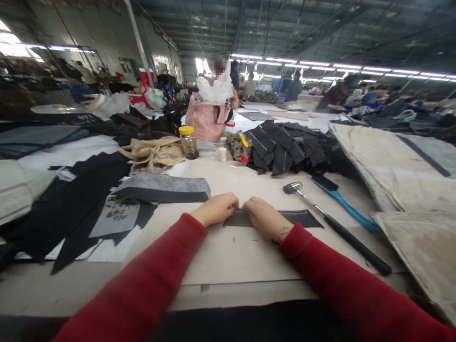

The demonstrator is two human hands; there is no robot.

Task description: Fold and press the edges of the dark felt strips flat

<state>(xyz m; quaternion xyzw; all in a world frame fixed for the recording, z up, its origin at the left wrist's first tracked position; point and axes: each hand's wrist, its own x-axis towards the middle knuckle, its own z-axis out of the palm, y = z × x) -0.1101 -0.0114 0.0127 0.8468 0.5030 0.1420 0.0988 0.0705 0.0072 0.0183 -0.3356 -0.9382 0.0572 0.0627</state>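
Dark strip (pixel 302 218), flat, long axis left to right

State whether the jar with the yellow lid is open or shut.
Shut: the yellow lid covers the top of the upright jar. How tightly, I cannot tell.

The hammer (pixel 338 229) lies between the fabric strip (pixel 304 218) and the brush (pixel 351 207).
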